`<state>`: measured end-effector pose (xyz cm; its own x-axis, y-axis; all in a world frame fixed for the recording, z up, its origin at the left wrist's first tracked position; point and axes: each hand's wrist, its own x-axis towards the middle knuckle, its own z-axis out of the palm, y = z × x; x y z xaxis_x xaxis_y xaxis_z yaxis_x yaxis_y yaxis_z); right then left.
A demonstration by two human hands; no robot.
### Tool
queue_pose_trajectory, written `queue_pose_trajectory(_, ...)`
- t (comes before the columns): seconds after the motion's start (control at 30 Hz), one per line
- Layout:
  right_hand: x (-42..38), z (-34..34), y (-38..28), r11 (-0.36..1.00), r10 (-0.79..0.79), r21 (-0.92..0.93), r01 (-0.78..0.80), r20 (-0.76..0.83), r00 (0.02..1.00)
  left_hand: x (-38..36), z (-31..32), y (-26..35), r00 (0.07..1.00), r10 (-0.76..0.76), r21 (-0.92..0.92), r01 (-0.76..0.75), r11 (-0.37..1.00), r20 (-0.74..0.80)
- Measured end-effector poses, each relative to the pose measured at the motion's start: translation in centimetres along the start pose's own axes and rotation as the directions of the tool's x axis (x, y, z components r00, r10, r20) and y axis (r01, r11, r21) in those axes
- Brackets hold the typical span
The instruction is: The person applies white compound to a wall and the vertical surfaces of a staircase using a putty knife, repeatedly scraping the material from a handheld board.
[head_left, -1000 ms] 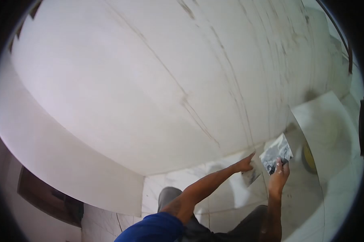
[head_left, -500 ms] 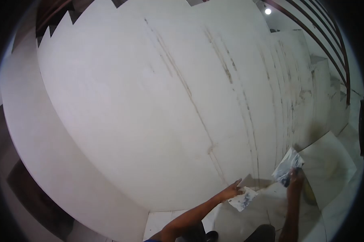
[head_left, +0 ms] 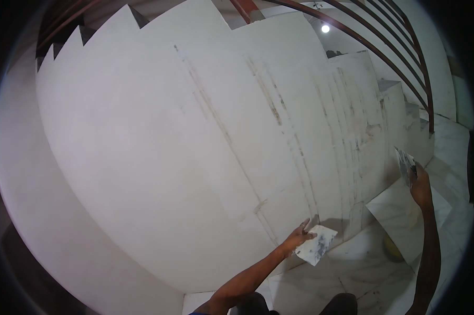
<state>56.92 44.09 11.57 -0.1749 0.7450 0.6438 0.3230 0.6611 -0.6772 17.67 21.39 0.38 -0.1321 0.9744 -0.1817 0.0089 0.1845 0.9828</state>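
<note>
My left hand (head_left: 296, 241) grips a flat, whitish putty plate (head_left: 317, 247) marked with grey smears, close to the foot of the wall. Its thumb lies over the plate's face and a finger points upward. Farther right, my right hand (head_left: 419, 184) is closed round the dark handle of a putty knife (head_left: 405, 164), whose broad blade carries white and grey smears. The knife stands raised in front of the wall's right end. Before me rises the white wall (head_left: 142, 131), streaked with long brown and grey slanting lines.
A pale sheet (head_left: 386, 210) lies on the marble-look floor (head_left: 321, 289) at the right, beside a yellowish round object (head_left: 392, 249). Stair steps (head_left: 388, 85) and a brown metal railing (head_left: 430, 105) border the wall. My knees (head_left: 342, 304) show at the bottom.
My right hand has moved up and right with the putty knife, away from the lower wall. The left hand still holds its plate, now turned more face-on. The view has shifted slightly.
</note>
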Motion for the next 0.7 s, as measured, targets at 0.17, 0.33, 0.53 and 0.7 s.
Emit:
queue_pose_trajectory(0.17, -2.6, -1.6, 2.8, 0.996, -0.007, -0.094, 0.005, -0.012, 1.000, -0.5, 1.3, 0.1, 0.998, 0.050, -0.178, -0.055, 0.982, -0.032)
queue_pose_trajectory(0.33, -4.2, -3.6, 6.5, 0.962, -0.030, -0.271, 0.034, 0.020, 0.999, -1.5, 2.9, 0.5, 0.999, -0.020, -0.556, -0.008, 0.831, -0.045)
queue_pose_trajectory(0.53, -5.7, -6.8, 10.7, 0.917, -0.015, -0.398, 0.039, 0.062, 0.998, -1.9, 5.3, 1.7, 0.970, -0.006, -0.507, -0.123, 0.853, -0.245)
queue_pose_trajectory(0.7, -9.2, -6.0, 10.9, 0.845, -0.048, -0.525, 0.101, 0.115, 0.992, -3.9, 7.3, 5.5, 0.994, 0.005, -0.582, -0.069, 0.810, -0.110)
